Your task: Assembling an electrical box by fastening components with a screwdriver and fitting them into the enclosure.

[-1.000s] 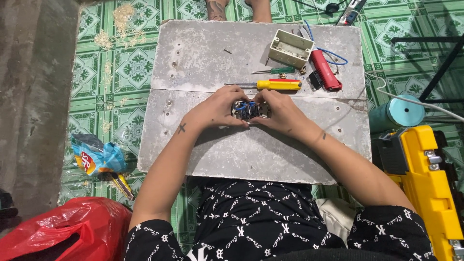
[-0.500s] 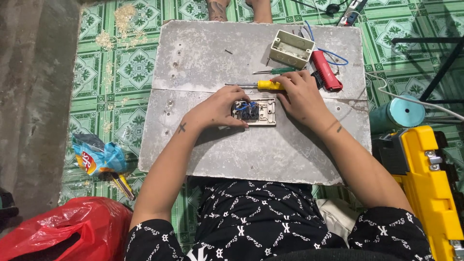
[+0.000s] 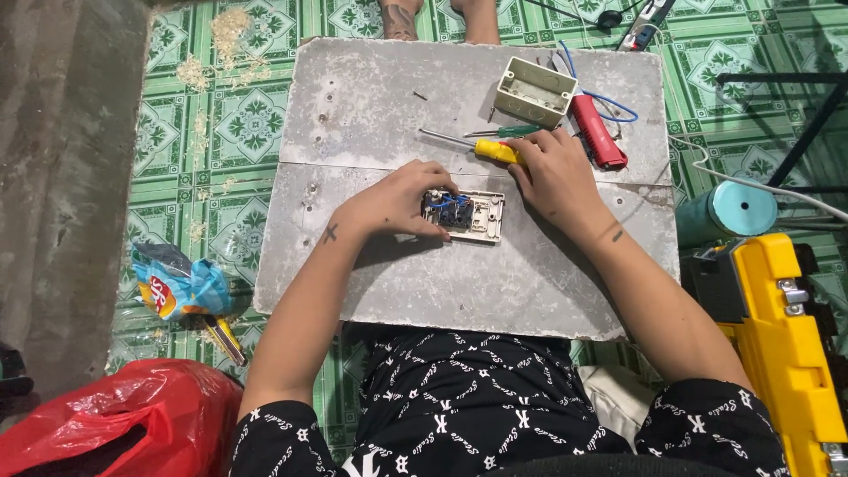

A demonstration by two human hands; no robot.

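Note:
My left hand [image 3: 397, 201] presses on the left end of a cream switch plate [image 3: 484, 218] that lies face down on the grey board [image 3: 442, 283], with blue wires showing at its back. My right hand [image 3: 556, 172] lies just beyond the plate, its fingers closed around the handle of a yellow screwdriver [image 3: 493, 150] whose shaft points left across the board.
A thin green screwdriver [image 3: 512, 131], a cream junction box [image 3: 534, 91] and a red-handled tool [image 3: 599, 132] with blue wire lie at the board's far right. To my right are a teal roll [image 3: 738, 208] and a yellow case [image 3: 786, 344]. A red bag [image 3: 115, 415] and a snack bag [image 3: 177, 287] lie left. Another person's feet [image 3: 397, 18] are at the top.
Both hands were cupped over the switch plate. My right hand has let go of it and moved up right onto the yellow screwdriver; the left hand stays on the plate.

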